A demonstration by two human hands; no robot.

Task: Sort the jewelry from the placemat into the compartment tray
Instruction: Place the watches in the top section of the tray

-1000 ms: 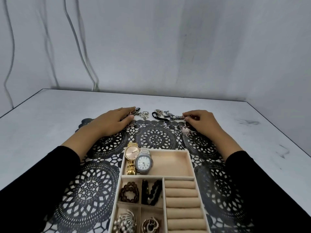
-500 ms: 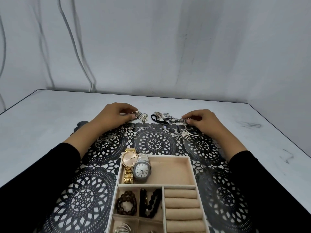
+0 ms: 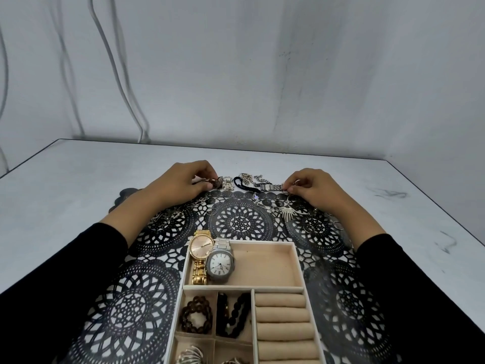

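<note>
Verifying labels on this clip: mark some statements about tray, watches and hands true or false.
1. The gold watch and silver watch sit in the tray's large far compartment. True.
2. The ring rolls hold several rings. False: they are bare.
3. The left hand pinches a small ornament, the right hand a silver link band. True.
4. The brown bead bracelet lies on the placemat. False: it sits in a small tray compartment, not loose on the placemat.
</note>
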